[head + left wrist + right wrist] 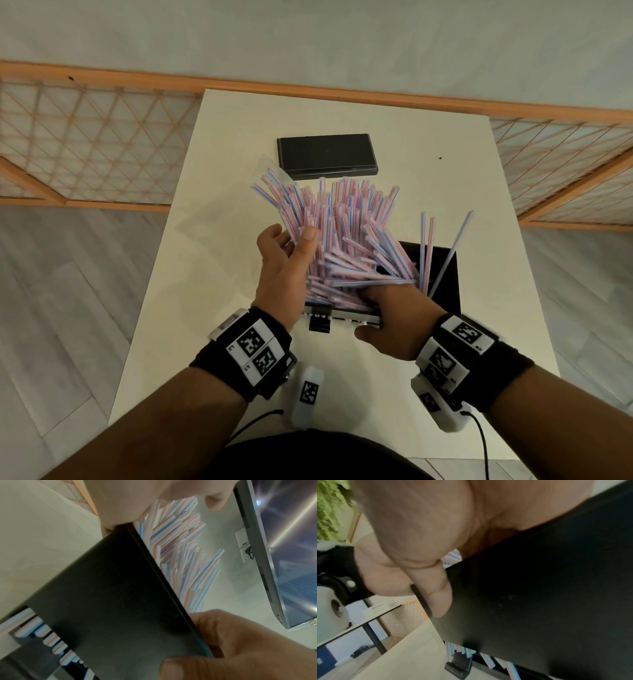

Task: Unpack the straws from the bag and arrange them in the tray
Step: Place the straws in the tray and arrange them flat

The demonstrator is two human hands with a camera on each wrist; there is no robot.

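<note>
Up close, the left hand [284,270] curls its thumb and fingers round a thick fan of straws [342,236], striped pink and blue, that stand in the black tray [445,274]. The right hand [394,322] grips the tray's near edge, thumb pressed on its dark wall in the right wrist view. A few straws lean loose at the tray's right side. A clear bag [219,209] lies on the counter [496,240] to the left, and a black lid [327,156] rests beyond the straws.
</note>
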